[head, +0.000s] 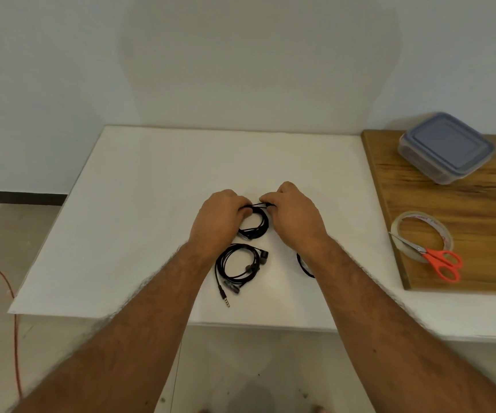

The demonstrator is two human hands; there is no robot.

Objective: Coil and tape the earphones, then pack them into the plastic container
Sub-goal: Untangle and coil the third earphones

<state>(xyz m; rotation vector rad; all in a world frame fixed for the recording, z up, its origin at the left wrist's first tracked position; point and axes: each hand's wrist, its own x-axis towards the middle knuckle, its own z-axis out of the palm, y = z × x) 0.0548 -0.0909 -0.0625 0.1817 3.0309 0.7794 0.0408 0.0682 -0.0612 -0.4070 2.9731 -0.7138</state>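
1. Head view: both forearms reach forward over the white table [139,180], palms down, hands side by side with a small gap between them.
2. The left hand [218,220] curls its fingers round the left side of a black coil [257,229] of earphone cable.
3. The right hand [296,217] pinches the top strands of the same coil, thumb and fingertips meeting on the cable between the two hands.
4. The coil hangs from the two grips, its lower loop showing between the wrists; whether it touches the table cannot be told.
5. Three earphone sets show: the held one, a second set [239,271] loosely coiled just nearer than the left hand with its plug pointing toward the person, and a third set [303,266] mostly hidden under the right forearm.
6. One container [445,147], lid on, sits far to the right of the right hand and beyond it, on a wooden board [479,210].
7. One tape roll [421,235] lies on the board to the right of the right hand.
8. One pair of scissors [436,259] with orange handles rests across the tape roll.
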